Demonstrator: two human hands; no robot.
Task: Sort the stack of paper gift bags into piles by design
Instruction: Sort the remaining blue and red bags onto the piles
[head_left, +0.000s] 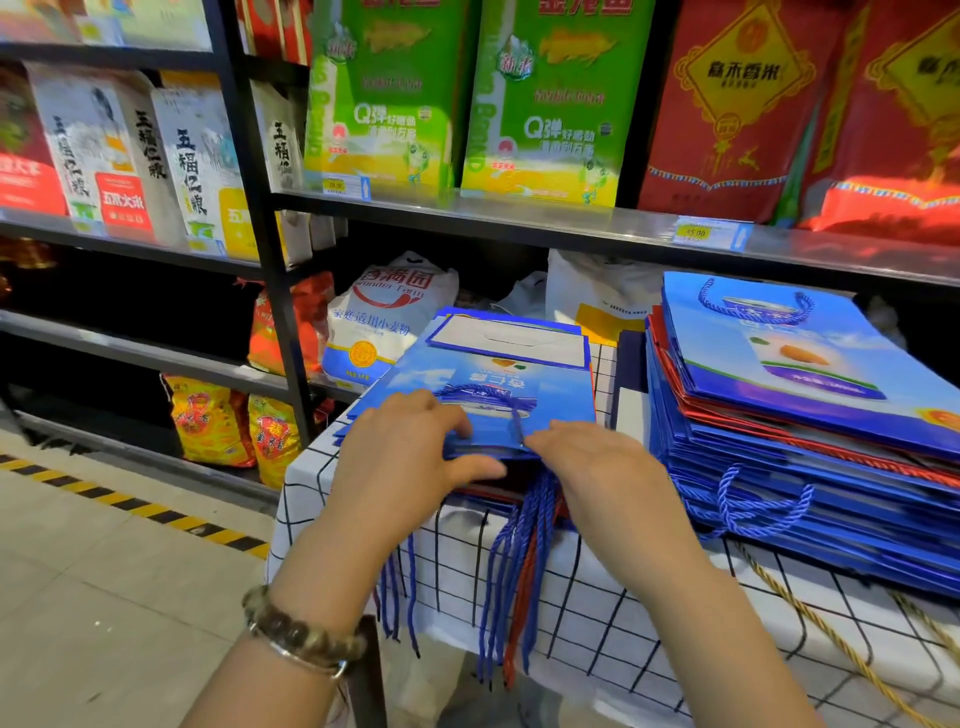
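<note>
Hands at the near edge of a blue gift-bag pile (483, 384) on the tabletop (597, 613), covered in white cloth with a black grid. Left hand (400, 462) palm down on the pile's near-left corner, thumb tucked under the top bag's edge, fingers on its face: grasping the top blue bag. Right hand (597, 467) palm down at the near-right edge, fingertips pinching the same edge by the blue cord handle (514, 415). Beaded bracelet (301, 631) on the left wrist. Blue and red cord handles (514, 577) dangling off the front of the tabletop beneath the hands. Top bag lying flat, printed sky-blue, with a white-lined folded base at its far end. Just to the right, apart from it, a taller stack (810, 447) of flat bags, mostly blue with some red edges between, topped by a blue bag showing a carrot-like picture. Behind, shelves (467, 213) with green, red and white sacks.
</note>
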